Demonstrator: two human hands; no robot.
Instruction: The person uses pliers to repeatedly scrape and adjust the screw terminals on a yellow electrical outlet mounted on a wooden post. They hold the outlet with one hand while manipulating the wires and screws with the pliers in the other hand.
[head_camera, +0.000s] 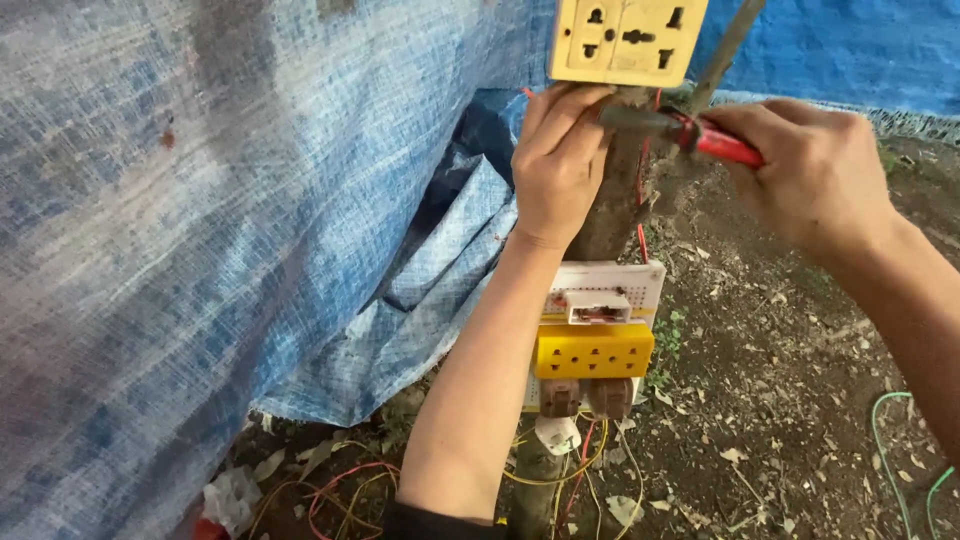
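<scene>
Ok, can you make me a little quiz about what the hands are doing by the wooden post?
1. True or false: the right hand holds a red-handled tool.
2. Which thing sits highest on the wooden post? A) the yellow multi-socket block B) the cream socket plate C) the white board
3. Fill the gap: the sheet hanging on the left is a ___ tarpaulin.

Key
1. True. The tool's tip points toward the left hand, whose fingers press just under the socket plate.
2. B
3. blue
</scene>
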